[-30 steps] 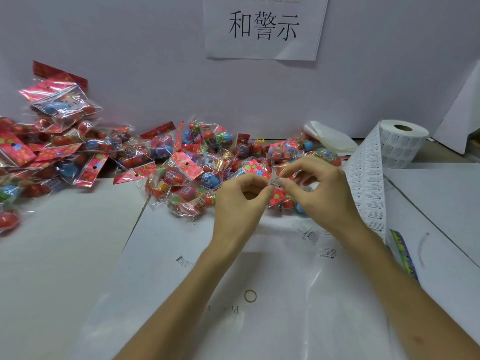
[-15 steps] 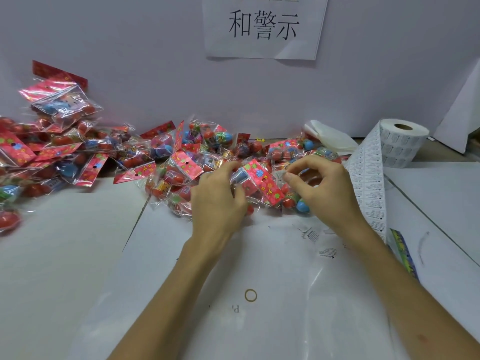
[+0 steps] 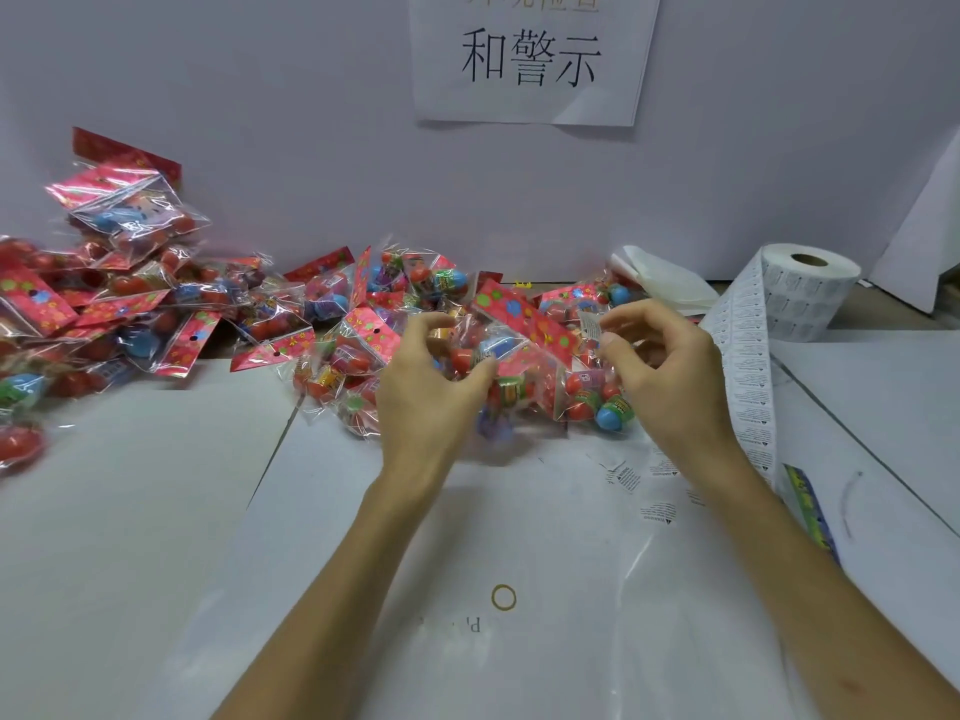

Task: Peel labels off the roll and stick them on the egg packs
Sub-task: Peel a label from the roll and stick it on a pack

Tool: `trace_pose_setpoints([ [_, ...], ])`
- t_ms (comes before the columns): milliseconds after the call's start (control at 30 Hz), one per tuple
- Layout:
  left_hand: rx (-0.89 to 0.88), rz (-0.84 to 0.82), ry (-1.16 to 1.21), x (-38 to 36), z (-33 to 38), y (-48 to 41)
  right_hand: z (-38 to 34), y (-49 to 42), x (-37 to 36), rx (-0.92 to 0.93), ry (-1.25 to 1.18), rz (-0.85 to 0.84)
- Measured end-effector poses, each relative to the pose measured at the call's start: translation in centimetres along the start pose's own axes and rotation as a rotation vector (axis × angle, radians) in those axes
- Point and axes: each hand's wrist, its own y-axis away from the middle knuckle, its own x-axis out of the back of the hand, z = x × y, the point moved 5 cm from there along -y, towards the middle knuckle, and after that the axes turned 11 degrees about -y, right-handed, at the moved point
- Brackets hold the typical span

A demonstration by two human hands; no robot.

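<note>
Left hand gripping crinkly egg pack, right hand pinching paper label

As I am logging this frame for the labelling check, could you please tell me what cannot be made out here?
Print on the label pinched by the right hand: too small to read, head view.
Near side of the egg pack: hidden behind the gripping left hand.
Wall sign: top line cut off by the upper edge.
Left pile of packs: runs past the left edge.
</note>
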Motion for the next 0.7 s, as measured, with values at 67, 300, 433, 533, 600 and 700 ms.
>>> trace_pose_setpoints([
  [67, 0.144, -0.036, 0.232, -0.1, -0.8, -0.4, -0.2, 0.0, 0.1, -0.009, -0.047, 0.015],
  [300, 0.461, -0.290, 0.919, -1.5, -1.3, -0.1, 1.0, 0.2, -1.5, -0.532, -0.791, -0.048],
  [433, 0.490, -0.290, 0.989, -1.6, -1.3, -0.2, 0.7, 1.3, -3.4, -0.718, -1.093, -0.174],
  [533, 0.490, -0.269, 0.977, -1.5, -1.3, -0.3, 0.4, 2.1, -4.5, -0.746, -1.083, -0.254],
  [600, 0.486, -0.261, 0.976, -1.5, -1.3, -0.3, 0.3, 2.5, -5.0, -0.751, -1.066, -0.284],
  [700, 0.475, -0.271, 0.973, -1.5, -1.0, -0.2, 0.2, 2.6, -5.1, -0.744, -1.037, -0.318],
])
